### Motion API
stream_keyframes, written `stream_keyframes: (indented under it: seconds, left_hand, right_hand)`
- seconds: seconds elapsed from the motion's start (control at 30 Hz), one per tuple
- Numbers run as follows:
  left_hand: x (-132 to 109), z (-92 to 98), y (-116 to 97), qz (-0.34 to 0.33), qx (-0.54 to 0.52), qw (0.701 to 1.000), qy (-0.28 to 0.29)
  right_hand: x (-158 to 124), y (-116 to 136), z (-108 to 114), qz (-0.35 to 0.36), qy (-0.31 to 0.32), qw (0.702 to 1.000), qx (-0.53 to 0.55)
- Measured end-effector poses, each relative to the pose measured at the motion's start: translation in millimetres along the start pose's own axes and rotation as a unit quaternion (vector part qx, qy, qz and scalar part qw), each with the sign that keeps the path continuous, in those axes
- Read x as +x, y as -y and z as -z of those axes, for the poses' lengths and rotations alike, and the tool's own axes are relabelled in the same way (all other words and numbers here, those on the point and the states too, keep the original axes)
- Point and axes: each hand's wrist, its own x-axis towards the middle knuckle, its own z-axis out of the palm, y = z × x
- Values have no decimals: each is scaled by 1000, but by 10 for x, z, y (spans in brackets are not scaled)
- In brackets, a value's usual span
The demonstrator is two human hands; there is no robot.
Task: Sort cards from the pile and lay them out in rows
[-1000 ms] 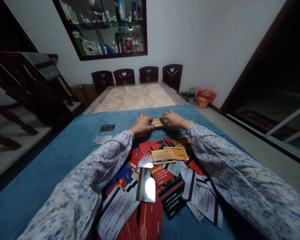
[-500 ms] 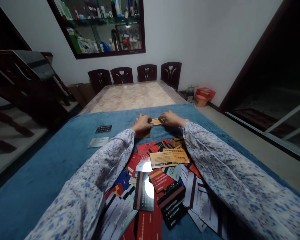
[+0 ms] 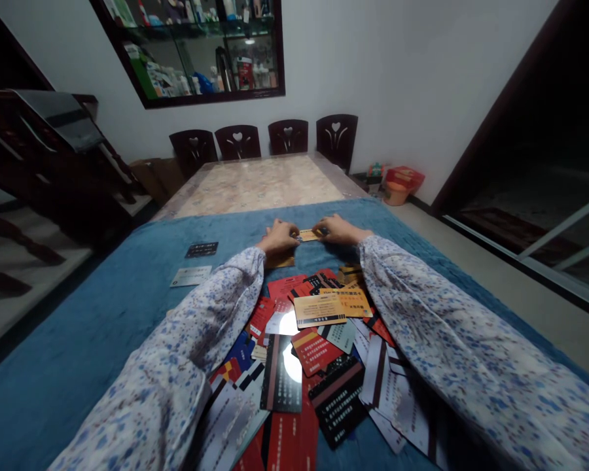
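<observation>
Beyond the card pile (image 3: pixel 318 352), the left hand (image 3: pixel 281 237) and right hand (image 3: pixel 342 231) grip a yellow card (image 3: pixel 307 235) by opposite ends, seemingly steadying it, and releasing it calls for even loosening

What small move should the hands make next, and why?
Probably settle the yellow rectangular card flat on the blue fabric cloth, because the left hand and right hand are at its opposite ends, so both can guide it.

Print on the farthest yellow card (image 3: pixel 309 235) — too small to read; display cabinet (image 3: pixel 279 59) — cut off above.
</observation>
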Motion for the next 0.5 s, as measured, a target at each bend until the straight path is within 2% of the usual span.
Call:
stream_keyframes:
  seconds: [0.27,0.5]
  left_hand:
    - [-23,14,-28,-19,23,999,15]
    - [-73,17,-40,-39,33,999,-6]
  right_hand:
    - [-29,14,-4,-12,9,1000,5]
    - [-112,116,43,-54,12,998,2]
